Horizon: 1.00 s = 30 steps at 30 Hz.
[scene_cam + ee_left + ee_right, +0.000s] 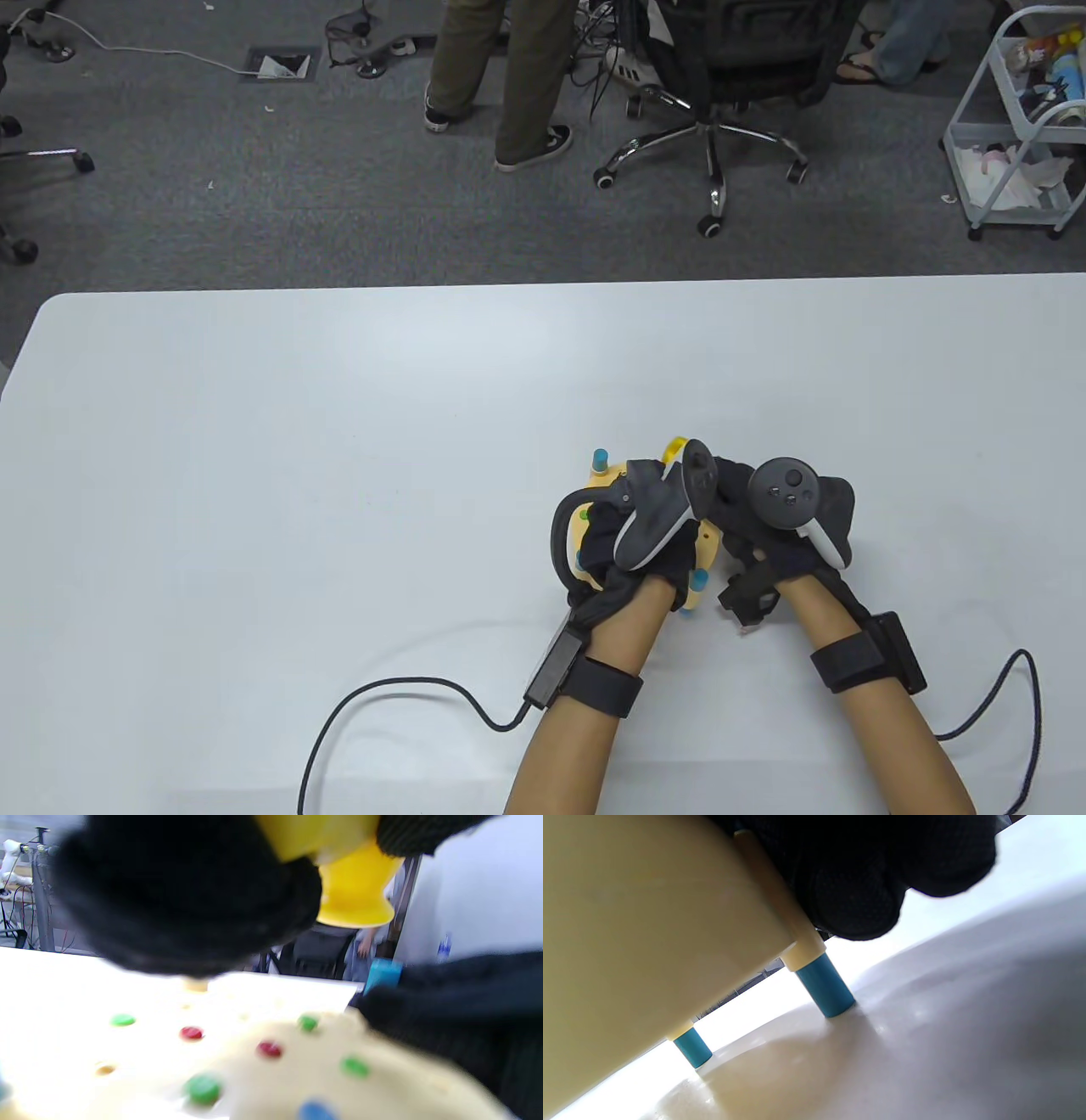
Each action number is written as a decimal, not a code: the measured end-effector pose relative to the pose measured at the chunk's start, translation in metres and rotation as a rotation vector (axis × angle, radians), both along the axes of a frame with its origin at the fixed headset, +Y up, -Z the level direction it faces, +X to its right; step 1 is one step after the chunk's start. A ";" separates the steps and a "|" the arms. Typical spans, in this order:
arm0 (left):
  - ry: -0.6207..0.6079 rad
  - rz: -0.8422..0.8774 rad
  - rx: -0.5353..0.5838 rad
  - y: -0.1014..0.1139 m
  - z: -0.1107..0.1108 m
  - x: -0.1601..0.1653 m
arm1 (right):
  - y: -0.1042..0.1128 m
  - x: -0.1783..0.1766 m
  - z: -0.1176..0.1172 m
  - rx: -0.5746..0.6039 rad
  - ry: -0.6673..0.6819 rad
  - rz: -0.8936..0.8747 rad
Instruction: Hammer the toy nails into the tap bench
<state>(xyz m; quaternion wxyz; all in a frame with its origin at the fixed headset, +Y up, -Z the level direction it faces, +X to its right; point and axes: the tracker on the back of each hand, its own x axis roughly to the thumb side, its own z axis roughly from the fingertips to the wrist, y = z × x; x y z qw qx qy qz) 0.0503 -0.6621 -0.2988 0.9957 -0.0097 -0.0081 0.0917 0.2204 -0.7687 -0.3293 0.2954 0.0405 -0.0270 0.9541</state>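
Note:
The cream tap bench [706, 552] stands on blue legs [825, 986] on the white table [254, 475], mostly hidden under both hands. Its top [297, 1077] carries red, green and blue toy nails [270, 1049], pushed low. My left hand [632, 543] grips a yellow toy hammer [352, 895] above the bench top; a bit of the hammer [673, 447] shows past the tracker. My right hand [764, 543] holds the bench's right side, its fingers [865, 887] pressed on the bench's corner post above a blue leg.
A black cable [407, 688] loops over the table from my left wrist, and another [1018, 679] from my right. Beyond the table's far edge stand an office chair [713, 127], a person's legs [501, 76] and a white cart [1018, 127].

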 end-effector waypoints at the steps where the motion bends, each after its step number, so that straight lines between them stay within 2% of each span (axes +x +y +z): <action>1: -0.011 -0.056 -0.098 -0.014 -0.004 0.003 | 0.000 0.000 0.000 0.001 -0.002 0.003; 2: -0.034 -0.193 -0.274 -0.036 -0.009 0.007 | 0.000 0.000 0.000 0.001 -0.002 0.005; 3: -0.033 -0.290 -0.353 -0.026 -0.008 0.008 | 0.000 0.000 0.000 -0.001 -0.001 0.007; 4: -0.009 -0.250 -0.204 -0.022 -0.005 0.008 | 0.000 0.000 0.000 -0.002 0.000 0.004; 5: -0.015 -0.226 -0.161 -0.021 -0.005 0.011 | 0.000 0.000 0.000 -0.002 -0.001 0.000; 9: -0.050 0.013 -0.091 0.002 0.005 0.001 | 0.000 0.000 0.000 -0.007 0.000 -0.003; 13: -0.035 -0.007 -0.025 0.016 0.009 -0.014 | -0.001 0.000 0.001 -0.007 -0.004 -0.011; 14: -0.030 -0.002 0.009 0.016 0.009 -0.017 | -0.001 0.000 0.001 -0.006 -0.006 -0.011; 16: -0.044 0.002 0.009 0.009 0.006 -0.015 | -0.001 0.000 0.001 -0.004 -0.008 -0.006; 17: -0.038 -0.062 -0.059 -0.006 0.001 -0.007 | -0.001 0.000 0.001 -0.003 -0.008 -0.008; 18: -0.051 -0.235 -0.209 -0.033 -0.005 0.004 | -0.001 0.000 0.001 -0.004 -0.008 -0.011; 19: -0.018 -0.429 -0.246 -0.026 -0.001 0.011 | -0.001 0.000 0.001 -0.006 -0.009 -0.011; 20: -0.018 -0.413 -0.124 -0.021 -0.001 0.014 | -0.001 0.000 0.002 -0.006 -0.008 -0.010; 21: -0.044 -0.386 -0.086 -0.018 0.000 0.019 | -0.001 0.000 0.002 -0.004 -0.009 -0.009; 22: -0.058 -0.361 -0.144 -0.012 0.001 0.020 | -0.001 0.000 0.002 -0.002 -0.010 -0.009; 23: -0.063 -0.285 -0.146 -0.006 0.004 0.018 | -0.001 0.000 0.002 -0.004 -0.009 -0.010; 26: -0.070 -0.112 -0.005 0.017 0.018 0.004 | -0.001 0.001 0.001 -0.015 -0.002 -0.013; 27: -0.089 -0.085 -0.011 0.026 0.023 -0.006 | 0.000 0.001 0.001 -0.020 0.000 -0.013; 30: -0.107 0.047 0.002 0.033 0.034 -0.035 | 0.006 0.006 0.000 -0.064 0.033 -0.009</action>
